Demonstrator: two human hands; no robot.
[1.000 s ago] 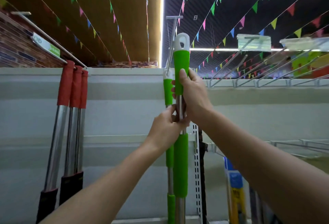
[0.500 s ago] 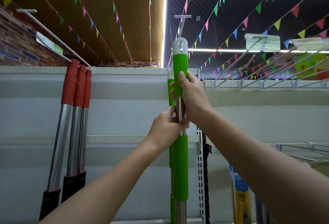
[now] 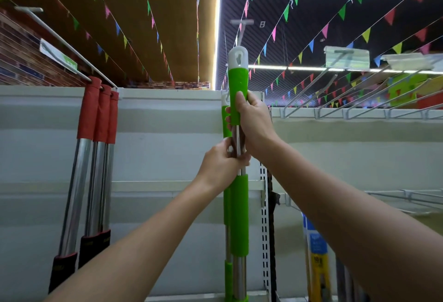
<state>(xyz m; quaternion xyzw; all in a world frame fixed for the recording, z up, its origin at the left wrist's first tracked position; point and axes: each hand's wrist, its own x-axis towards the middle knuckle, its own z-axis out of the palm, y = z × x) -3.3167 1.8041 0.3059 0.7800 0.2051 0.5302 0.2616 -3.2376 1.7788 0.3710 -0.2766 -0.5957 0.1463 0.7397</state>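
Note:
A steel pole with green foam grips and a white hanging loop (image 3: 237,81) stands upright in front of a white shelf wall. My right hand (image 3: 254,124) grips it at the lower end of the top green grip. My left hand (image 3: 223,162) holds the bare steel shaft just below. A second green-grip pole (image 3: 225,208) hangs close behind it on the left, mostly hidden. A display hook (image 3: 241,24) juts out above the loop, apart from it.
Three steel poles with red top grips (image 3: 99,112) hang from a long hook (image 3: 62,45) at the left. Bare wire hooks (image 3: 335,102) stick out at the upper right. A perforated shelf upright (image 3: 263,229) and blue-yellow packages (image 3: 316,258) are at the lower right.
The green pole has come down slightly against the shelf top, its loop now further below the hook. Both hands keep their hold on it.

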